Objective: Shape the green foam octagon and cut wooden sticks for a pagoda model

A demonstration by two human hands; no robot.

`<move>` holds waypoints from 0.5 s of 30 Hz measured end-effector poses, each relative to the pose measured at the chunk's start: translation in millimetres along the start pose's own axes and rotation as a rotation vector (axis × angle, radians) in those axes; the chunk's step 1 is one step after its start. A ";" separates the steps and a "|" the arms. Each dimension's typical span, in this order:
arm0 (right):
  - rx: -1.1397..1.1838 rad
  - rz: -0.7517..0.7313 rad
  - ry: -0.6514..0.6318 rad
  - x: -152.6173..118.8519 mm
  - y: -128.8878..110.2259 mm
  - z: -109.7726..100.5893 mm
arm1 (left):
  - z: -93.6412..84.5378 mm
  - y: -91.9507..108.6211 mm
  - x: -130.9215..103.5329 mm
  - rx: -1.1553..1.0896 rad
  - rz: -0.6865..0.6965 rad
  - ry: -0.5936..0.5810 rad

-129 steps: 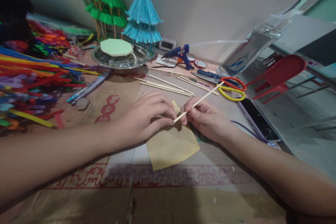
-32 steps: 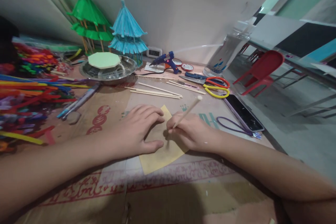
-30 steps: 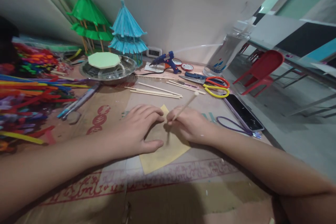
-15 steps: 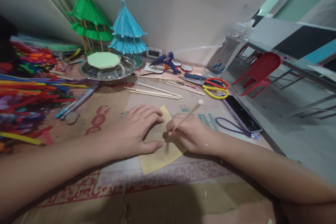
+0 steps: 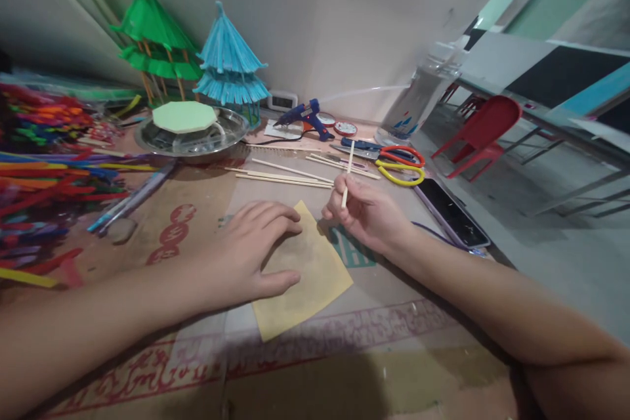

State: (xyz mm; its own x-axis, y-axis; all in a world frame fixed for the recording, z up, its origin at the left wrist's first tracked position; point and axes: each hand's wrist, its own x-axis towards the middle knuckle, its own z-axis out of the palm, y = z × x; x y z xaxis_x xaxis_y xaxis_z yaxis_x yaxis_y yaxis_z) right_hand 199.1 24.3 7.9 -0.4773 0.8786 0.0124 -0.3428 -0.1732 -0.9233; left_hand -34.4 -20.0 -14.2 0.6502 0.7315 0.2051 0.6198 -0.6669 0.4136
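Observation:
My left hand [image 5: 263,246] lies spread on the left part of a square of yellow paper [image 5: 310,275], thumb and fingers apart. A short wooden stick [image 5: 348,174] is pinched between the thumb and fingers of my right hand [image 5: 367,210], held nearly upright above the table just beyond the paper's right corner. Behind that hand several thin wooden sticks [image 5: 280,178] lie on the cardboard surface. Scissors with red and yellow handles [image 5: 401,174] rest to the right of them.
A blue glue gun [image 5: 308,119], a metal plate [image 5: 191,152] bearing a pale green octagon [image 5: 184,116], and green [image 5: 155,46] and blue [image 5: 229,65] pagoda models stand at the back. Colourful pipe cleaners [image 5: 34,203] fill the left. A phone [image 5: 453,213] and water jug [image 5: 418,102] are right.
My right hand has lifted off the paper and moved up and slightly right, turning the stick more upright. My left hand stays on the paper. The view has shifted slightly.

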 end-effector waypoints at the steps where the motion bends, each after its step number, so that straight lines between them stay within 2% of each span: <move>1: 0.011 0.008 -0.007 -0.7 0.4 0.4 | 0.3 -0.3 -0.1 0.000 0.002 0.001; 8: -0.005 0.043 -0.028 -3.5 4.7 -2.0 | 0.3 0.0 -0.5 0.024 0.006 0.009; 15: -0.050 0.019 -0.164 -6.4 3.2 1.2 | 0.4 -0.7 -0.4 0.025 0.014 0.006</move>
State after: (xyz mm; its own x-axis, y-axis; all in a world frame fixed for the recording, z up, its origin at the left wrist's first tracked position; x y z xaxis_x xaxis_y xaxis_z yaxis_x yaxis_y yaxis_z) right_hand 200.1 17.6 5.2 -0.6102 0.7904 0.0534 -0.2939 -0.1633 -0.9418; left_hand -34.9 -19.9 -14.9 0.6561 0.7232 0.2157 0.6217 -0.6800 0.3886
